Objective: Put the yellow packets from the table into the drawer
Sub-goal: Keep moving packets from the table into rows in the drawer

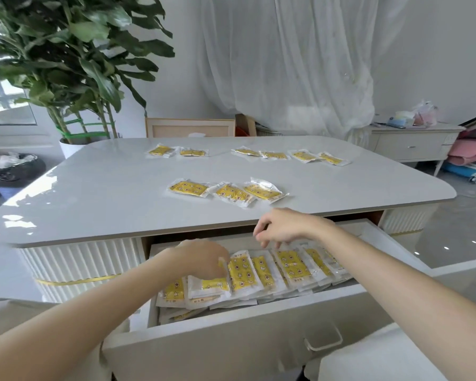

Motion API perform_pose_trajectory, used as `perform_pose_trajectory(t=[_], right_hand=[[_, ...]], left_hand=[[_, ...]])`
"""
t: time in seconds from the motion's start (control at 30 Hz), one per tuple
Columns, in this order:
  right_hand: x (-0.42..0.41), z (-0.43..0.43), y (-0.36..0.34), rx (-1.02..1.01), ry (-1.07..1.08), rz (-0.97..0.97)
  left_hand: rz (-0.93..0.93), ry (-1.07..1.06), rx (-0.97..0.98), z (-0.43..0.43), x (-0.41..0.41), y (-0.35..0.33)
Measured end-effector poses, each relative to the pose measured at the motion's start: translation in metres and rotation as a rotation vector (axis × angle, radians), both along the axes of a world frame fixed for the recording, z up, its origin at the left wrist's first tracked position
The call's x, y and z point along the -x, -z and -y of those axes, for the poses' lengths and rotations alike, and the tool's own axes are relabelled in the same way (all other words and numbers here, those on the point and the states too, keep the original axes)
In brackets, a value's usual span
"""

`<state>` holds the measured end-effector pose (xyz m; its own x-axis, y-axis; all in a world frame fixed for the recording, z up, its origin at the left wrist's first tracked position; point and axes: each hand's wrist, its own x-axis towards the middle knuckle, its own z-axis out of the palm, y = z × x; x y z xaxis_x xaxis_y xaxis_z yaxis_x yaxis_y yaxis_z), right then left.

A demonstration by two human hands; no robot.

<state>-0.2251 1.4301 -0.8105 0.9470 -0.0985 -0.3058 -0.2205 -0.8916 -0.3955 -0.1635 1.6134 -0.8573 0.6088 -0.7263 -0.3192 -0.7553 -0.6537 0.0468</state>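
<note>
The white drawer [231, 339] stands pulled out below the table edge, filled with overlapping yellow packets [291, 266]. My left hand [201, 261] reaches into its left half, fingers bent down onto a packet [209, 285] lying there; a firm grip cannot be made out. My right hand [283, 228] hovers over the drawer's back, fingers spread and pointing down, holding nothing. On the table [107, 193] three yellow packets [228, 191] lie in a near row. Several more packets [291, 155] lie along the far edge.
A large potted plant [74, 78] stands behind the table's left corner, next to black rubbish bags [11, 169]. White curtains hang at the back. A low white cabinet [412, 144] and folded blankets [473, 152] are at the right. The drawer handle [324, 339] faces me.
</note>
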Motion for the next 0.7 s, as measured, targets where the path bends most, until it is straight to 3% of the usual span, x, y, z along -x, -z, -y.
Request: perform_pose_trajectory(t=[0.1,0.2,0.3,0.47,0.6,0.7], right_hand=[[-0.007,0.006,-0.014,-0.118,0.170,0.245],[-0.023,0.017,-0.016,0.000,0.265,0.474],[-0.045,0.029,-0.006,0.098,0.243,0.403],[-0.083,0.053,0.019,0.122,0.302,0.198],[-0.094,0.065,0.025,0.077,0.419,0.230],[-0.102,0.063,0.016,0.025,0.488,0.248]], left_hand=[[0.221,-0.073,0.259,-0.003,0.004,-0.028],[0.362,-0.145,0.417,-0.002,-0.013,-0.045],[0.376,-0.185,0.462,0.001,-0.043,-0.051],[0.328,-0.251,0.339,0.001,-0.092,-0.036],[0.368,-0.342,0.254,0.001,-0.117,-0.026],[0.258,-0.359,0.225,0.003,-0.127,-0.026]])
